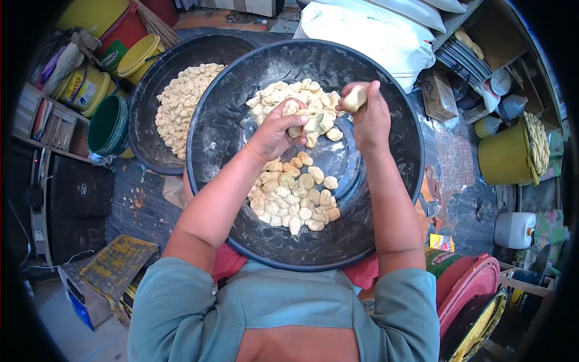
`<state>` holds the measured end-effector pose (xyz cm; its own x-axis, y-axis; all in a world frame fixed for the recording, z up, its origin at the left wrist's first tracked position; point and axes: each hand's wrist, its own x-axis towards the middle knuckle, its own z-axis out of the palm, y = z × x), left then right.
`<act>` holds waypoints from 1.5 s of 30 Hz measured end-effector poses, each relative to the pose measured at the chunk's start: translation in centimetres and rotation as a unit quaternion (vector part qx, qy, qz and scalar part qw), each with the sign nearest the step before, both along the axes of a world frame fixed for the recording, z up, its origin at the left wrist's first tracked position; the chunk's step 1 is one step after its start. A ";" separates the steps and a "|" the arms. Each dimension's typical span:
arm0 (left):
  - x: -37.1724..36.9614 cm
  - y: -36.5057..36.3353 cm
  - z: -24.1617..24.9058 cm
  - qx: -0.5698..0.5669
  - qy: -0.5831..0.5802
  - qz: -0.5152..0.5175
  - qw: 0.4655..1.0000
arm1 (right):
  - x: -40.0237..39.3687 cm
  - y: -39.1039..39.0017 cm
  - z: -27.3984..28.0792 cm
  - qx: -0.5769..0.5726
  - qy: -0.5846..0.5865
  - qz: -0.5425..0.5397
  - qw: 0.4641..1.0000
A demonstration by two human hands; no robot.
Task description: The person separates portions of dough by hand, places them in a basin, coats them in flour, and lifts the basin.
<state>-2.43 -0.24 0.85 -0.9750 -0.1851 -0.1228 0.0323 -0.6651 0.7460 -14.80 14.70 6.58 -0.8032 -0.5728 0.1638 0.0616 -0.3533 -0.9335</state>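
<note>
The person's two bare hands meet over the far half of a wide black basin [241, 235], the left hand [278, 129] just above the near edge of the far heap [268, 96] and the right hand [372, 119] to the right of it, a gap between them. The left fingers are curled round pale pieces [295, 131], with one more showing at the fingertips; the right fingers close on a pale lump [355, 99], blurred, its longer way seemingly slanted, though that is hard to tell. The far heap lies beyond and between the hands, nearer the left; the near heap [292, 199], of rounded, flattened pieces, lies between the forearms, closer to the body and again nearer the left arm. The basin's inside is dusted with pale powder, and its near rim sits over the person's lap. To its left a second black basin [140, 102] holds a pile of smaller pieces [188, 105]. Around stand white sacks [368, 39] beyond the rim, a yellow bucket [506, 155] and a white jerrycan [514, 230] at right, and a green bucket [106, 127] at left, on a dark, littered floor [145, 196].
</note>
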 end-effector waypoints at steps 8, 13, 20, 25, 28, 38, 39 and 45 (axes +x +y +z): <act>0.1 0.0 0.5 -0.052 0.005 0.054 0.997 | 1.3 -0.2 -1.2 0.204 0.079 0.200 0.955; 0.0 -1.5 0.2 -0.021 0.011 0.098 0.995 | -0.9 0.3 -2.1 0.244 0.119 0.174 0.947; 0.0 -0.1 0.2 -0.021 0.010 -0.055 0.998 | 1.9 -0.6 -0.7 0.298 0.163 0.217 0.915; 0.1 0.0 1.6 -0.113 -0.025 -0.103 0.988 | 1.6 -1.3 -2.7 0.201 0.440 0.031 0.875; 0.3 0.8 2.3 -0.136 -0.078 -0.126 0.980 | 2.9 -1.7 -2.1 0.214 0.353 0.056 0.909; 0.2 -1.1 1.9 -0.155 -0.030 -0.072 0.985 | -3.8 0.5 -4.7 0.366 0.157 0.129 0.908; 0.3 -0.8 2.3 -0.162 -0.018 -0.043 0.986 | -5.3 0.7 -7.0 0.387 0.161 0.106 0.902; -0.7 -3.5 -1.6 -0.344 -0.151 -0.015 0.927 | -5.6 -1.2 -17.5 0.571 0.234 -0.083 0.782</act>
